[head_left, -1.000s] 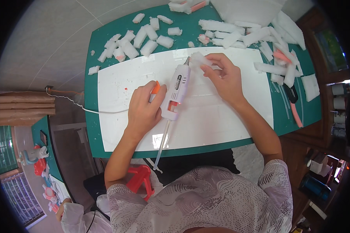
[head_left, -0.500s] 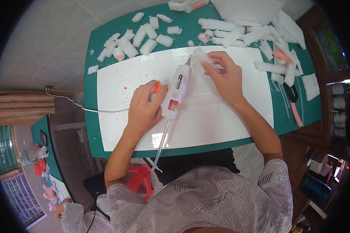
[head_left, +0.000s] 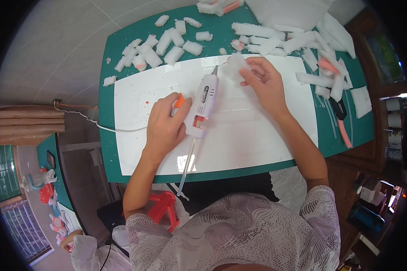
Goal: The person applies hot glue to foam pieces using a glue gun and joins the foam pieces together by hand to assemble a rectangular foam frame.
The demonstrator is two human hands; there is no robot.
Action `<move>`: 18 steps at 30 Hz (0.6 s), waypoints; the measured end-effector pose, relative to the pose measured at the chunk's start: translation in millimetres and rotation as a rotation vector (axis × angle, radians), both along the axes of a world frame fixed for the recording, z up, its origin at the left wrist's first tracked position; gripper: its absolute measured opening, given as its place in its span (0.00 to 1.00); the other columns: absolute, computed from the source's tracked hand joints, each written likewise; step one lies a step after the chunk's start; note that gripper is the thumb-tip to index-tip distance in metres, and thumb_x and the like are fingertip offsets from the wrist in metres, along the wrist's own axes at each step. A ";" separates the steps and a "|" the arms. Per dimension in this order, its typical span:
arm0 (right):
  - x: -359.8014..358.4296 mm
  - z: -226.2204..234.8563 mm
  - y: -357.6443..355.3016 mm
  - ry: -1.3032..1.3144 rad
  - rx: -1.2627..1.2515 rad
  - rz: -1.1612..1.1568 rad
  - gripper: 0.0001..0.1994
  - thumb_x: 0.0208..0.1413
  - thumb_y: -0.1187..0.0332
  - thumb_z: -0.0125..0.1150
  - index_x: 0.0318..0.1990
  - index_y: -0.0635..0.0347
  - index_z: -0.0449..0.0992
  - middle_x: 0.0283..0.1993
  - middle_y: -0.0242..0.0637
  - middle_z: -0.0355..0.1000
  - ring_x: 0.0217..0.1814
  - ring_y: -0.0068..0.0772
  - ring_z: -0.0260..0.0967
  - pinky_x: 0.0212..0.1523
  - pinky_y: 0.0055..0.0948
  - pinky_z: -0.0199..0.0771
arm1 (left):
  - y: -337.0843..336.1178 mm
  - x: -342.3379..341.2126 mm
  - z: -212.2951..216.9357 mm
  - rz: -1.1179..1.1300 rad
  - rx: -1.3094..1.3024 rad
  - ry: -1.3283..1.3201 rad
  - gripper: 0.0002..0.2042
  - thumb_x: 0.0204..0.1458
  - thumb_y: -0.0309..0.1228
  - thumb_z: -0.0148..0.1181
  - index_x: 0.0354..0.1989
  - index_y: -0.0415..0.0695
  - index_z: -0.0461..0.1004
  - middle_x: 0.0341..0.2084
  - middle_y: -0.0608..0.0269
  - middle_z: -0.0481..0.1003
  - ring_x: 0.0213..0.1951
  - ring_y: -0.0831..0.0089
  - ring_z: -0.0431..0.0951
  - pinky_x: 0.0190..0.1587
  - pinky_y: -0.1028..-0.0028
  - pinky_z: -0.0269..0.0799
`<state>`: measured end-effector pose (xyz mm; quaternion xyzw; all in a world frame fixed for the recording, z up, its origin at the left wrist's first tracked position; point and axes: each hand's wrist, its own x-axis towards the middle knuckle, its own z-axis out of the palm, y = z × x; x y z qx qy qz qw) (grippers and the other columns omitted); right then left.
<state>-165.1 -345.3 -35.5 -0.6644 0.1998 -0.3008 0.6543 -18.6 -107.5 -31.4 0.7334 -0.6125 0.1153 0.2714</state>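
My left hand (head_left: 165, 124) is wrapped round the handle of a white hot glue gun (head_left: 208, 97) with orange parts. A clear glue stick (head_left: 187, 165) sticks out of its back end, and its nozzle points away from me. My right hand (head_left: 267, 88) pinches a white, translucent foam piece (head_left: 234, 65) between thumb and fingers, a little to the right of the nozzle and apart from it. Both hands are over a glossy white board (head_left: 253, 140).
Short white foam pieces (head_left: 151, 56) lie at the far left of the green table (head_left: 107, 153); longer strips (head_left: 257, 30) pile up at the far right. A black-and-pink cutter (head_left: 341, 115) lies on the right. A white cord (head_left: 117, 130) runs left. A red stool (head_left: 165, 207) stands below.
The glue gun's nozzle has drawn back from the foam piece, moving slightly left. The foam piece has turned more upright in my right hand.
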 end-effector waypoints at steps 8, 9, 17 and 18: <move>-6.1 5.2 -5.2 -0.075 0.142 0.175 0.14 0.62 0.75 0.62 0.54 0.65 0.70 0.51 0.43 0.76 0.50 0.28 0.75 0.47 0.26 0.81 | 37.8 41.1 18.1 0.168 0.069 -0.013 0.27 0.36 0.17 0.60 0.51 0.43 0.77 0.49 0.52 0.71 0.41 0.57 0.72 0.44 0.63 0.70; -6.8 6.7 -5.0 -0.082 0.168 0.200 0.14 0.62 0.75 0.61 0.54 0.65 0.70 0.52 0.44 0.75 0.51 0.28 0.75 0.48 0.26 0.81 | 45.6 48.2 18.2 0.202 0.089 0.005 0.27 0.37 0.17 0.61 0.51 0.43 0.77 0.49 0.52 0.71 0.41 0.57 0.72 0.45 0.63 0.70; -9.9 7.2 -1.3 -0.079 0.126 0.283 0.15 0.62 0.75 0.62 0.54 0.64 0.70 0.52 0.44 0.76 0.52 0.30 0.75 0.45 0.26 0.81 | 97.3 82.8 5.5 0.332 0.210 0.309 0.23 0.39 0.13 0.62 0.48 0.41 0.76 0.48 0.57 0.69 0.46 0.60 0.74 0.47 0.68 0.71; -9.1 5.3 -1.2 -0.079 0.124 0.298 0.15 0.61 0.74 0.63 0.54 0.64 0.71 0.52 0.44 0.76 0.52 0.30 0.75 0.45 0.25 0.81 | 100.1 85.2 3.2 0.331 0.220 0.346 0.23 0.40 0.14 0.63 0.48 0.41 0.76 0.48 0.57 0.69 0.48 0.60 0.74 0.49 0.68 0.71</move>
